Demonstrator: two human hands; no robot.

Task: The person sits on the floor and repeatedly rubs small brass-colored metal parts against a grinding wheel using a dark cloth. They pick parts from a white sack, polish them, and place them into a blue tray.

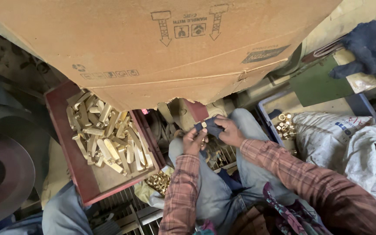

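My left hand [193, 141] and my right hand [230, 131] meet above my knees, both gripping a dark blue cloth [209, 127]. A small brass nut [204, 125] sits in the cloth between my fingers. Both sleeves are red plaid. To the left, a red tray [72, 161] holds several long brass pieces [105, 135]. More small brass nuts [159, 180] lie in a bag below the tray.
A big cardboard sheet [153, 43] hangs over the top of the view. A blue crate [266, 111] with brass nuts [286, 126] stands at the right beside white sacks [349, 143]. A dark blue glove [368, 50] lies top right. A dark round wheel [5, 174] sits at the left.
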